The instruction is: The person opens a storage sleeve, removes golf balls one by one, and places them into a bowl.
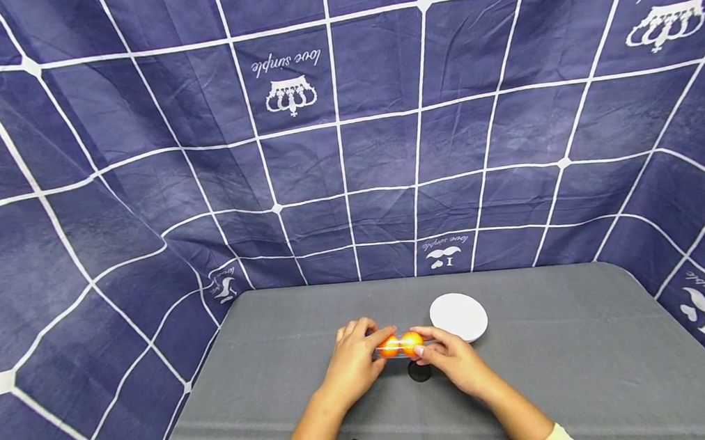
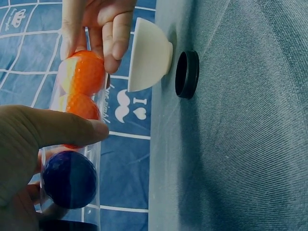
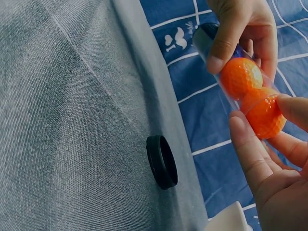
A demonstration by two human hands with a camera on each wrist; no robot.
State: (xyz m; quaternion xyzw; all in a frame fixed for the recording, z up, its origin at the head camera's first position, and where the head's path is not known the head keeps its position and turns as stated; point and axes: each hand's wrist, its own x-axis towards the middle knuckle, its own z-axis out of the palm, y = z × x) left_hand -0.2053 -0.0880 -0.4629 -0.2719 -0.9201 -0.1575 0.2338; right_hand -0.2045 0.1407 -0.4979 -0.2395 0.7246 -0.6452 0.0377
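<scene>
My left hand (image 1: pixel 349 363) grips a clear plastic tube (image 2: pixel 94 156), held sideways above the table. Inside, the left wrist view shows a dark blue ball (image 2: pixel 70 180) near the black-capped end, and two orange ones towards the other end. The inner orange golf ball (image 3: pixel 240 77) touches its dimpled neighbour. That outer orange golf ball (image 3: pixel 262 118) sits at the tube's uncapped end, partly out past the rim. Thumb and fingers of my right hand (image 1: pixel 458 364) pinch it there. Below the tube, a round black lid (image 1: pixel 419 371) lies on the table.
A white bowl (image 1: pixel 458 317) stands on the grey cloth-covered table (image 1: pixel 567 369), just beyond my right hand. Blue curtains (image 1: pixel 384 154) with white grid lines hang behind the table and along both sides.
</scene>
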